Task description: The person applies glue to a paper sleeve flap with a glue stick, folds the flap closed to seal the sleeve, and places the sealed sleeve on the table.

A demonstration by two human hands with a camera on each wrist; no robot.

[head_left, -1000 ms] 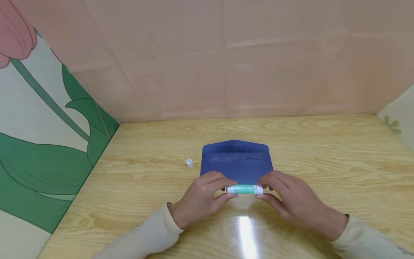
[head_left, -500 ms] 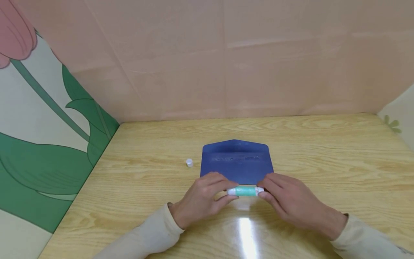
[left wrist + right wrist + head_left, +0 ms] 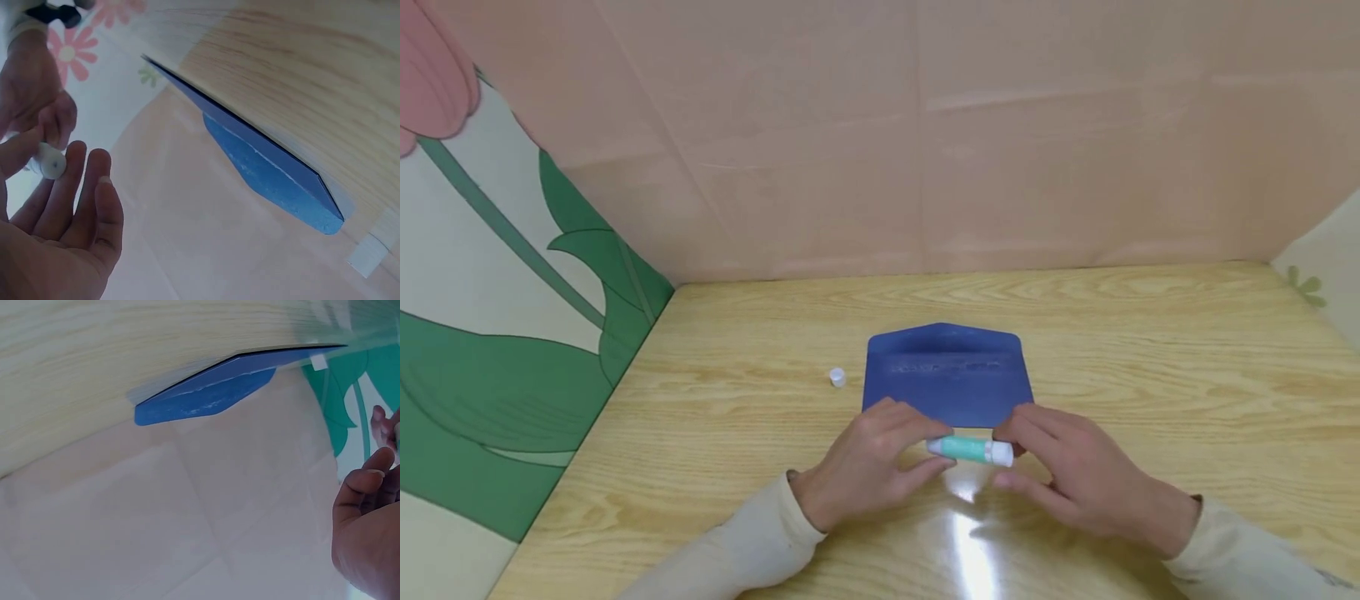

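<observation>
In the head view my left hand [image 3: 876, 454] pinches a green-and-white glue stick [image 3: 967, 449] between thumb and fingers at its left end. The stick lies crosswise above the table, its right end tipped slightly toward me. At that white right end is my right hand [image 3: 1078, 467], thumb apart from the stick and fingers bent behind it; whether they touch it is hard to tell. Just beyond both hands lies a blue envelope [image 3: 951, 387], flap spread away from me, with shiny streaks below the fold. The left wrist view shows the stick's white end [image 3: 51, 164] beside the left fingers.
Left of the envelope a small white cap [image 3: 838, 377] sits on the wood-grain table [image 3: 737, 400]. A pinkish sheet [image 3: 812, 167] rises behind the table's far edge. A flower-printed panel [image 3: 490, 392] borders the left side.
My right thumb has come away from the glue stick, which both hands gripped before. The stick's right end has tipped toward me. The left hand has stayed nearly still.
</observation>
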